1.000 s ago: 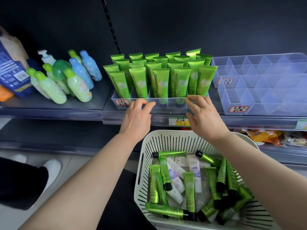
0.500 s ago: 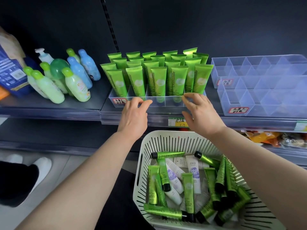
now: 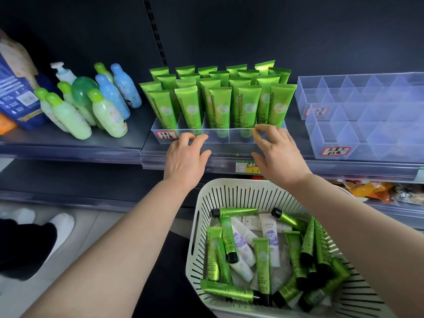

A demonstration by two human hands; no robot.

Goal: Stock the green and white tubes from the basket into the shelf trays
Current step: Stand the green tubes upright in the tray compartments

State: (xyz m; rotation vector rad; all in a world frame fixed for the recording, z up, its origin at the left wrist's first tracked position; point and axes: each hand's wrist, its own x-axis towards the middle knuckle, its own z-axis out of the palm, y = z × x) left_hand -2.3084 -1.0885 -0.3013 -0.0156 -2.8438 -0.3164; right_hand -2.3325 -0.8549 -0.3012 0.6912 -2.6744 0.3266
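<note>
Your left hand [image 3: 185, 157] and right hand [image 3: 277, 152], mid-frame, hold nothing, their loose fingers at the front wall of the shelf tray [image 3: 220, 140] packed with upright green tubes [image 3: 220, 106]. More green ones and white tubes [image 3: 268, 237] lie in the basket [image 3: 229, 193], lower right.

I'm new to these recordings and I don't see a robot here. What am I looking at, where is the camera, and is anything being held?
There is no machine here: a person works with bare hands. The single picture comes from a camera worn on their head, looking forward and down. The left hand and right hand reach the front wall of a clear plastic shelf tray, which is filled with upright green tubes. Their fingers are loosely spread at that wall, and neither hand holds a tube. Below, a white slotted plastic basket holds loose green tubes and white tubes. On the shelf to the right stand clear divided trays; to the left stand green and blue bottles.
</note>
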